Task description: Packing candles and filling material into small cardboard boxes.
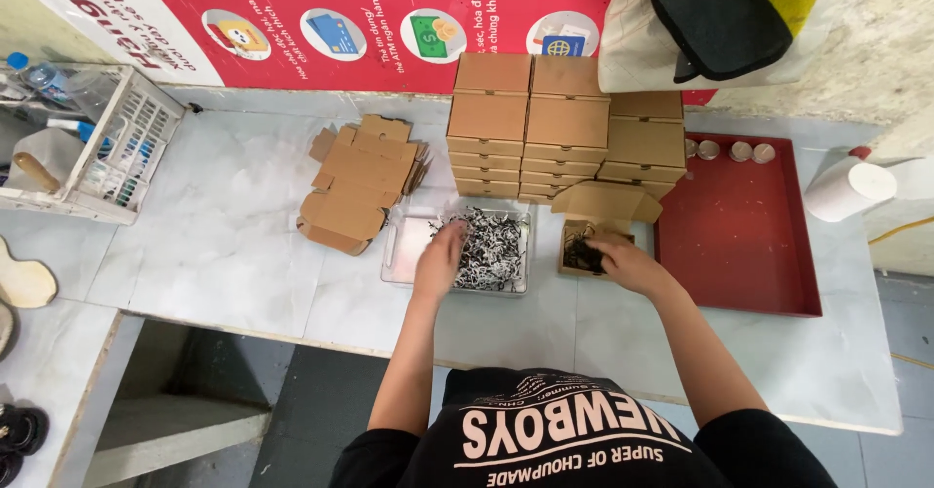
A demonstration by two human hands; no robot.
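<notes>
Left hand point(441, 257) spread, fingers down in shredded paper filler point(489, 245) inside clear tray point(401, 245), tabletop point(224, 245) centre. Right hand point(623, 262) pressing dark filler into open small cardboard box point(588, 245), just right of tray; grip there curled, pinch or not cannot tell. Risk: loose shreds spilling over tray rim, or box sliding toward red tray point(739, 235) from push.

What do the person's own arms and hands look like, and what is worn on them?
Both arms are bare from the upper arm down, under short black sleeves of a black T-shirt with pale lettering. The left hand and right hand wear no gloves; no watch or bracelet shows.
</notes>
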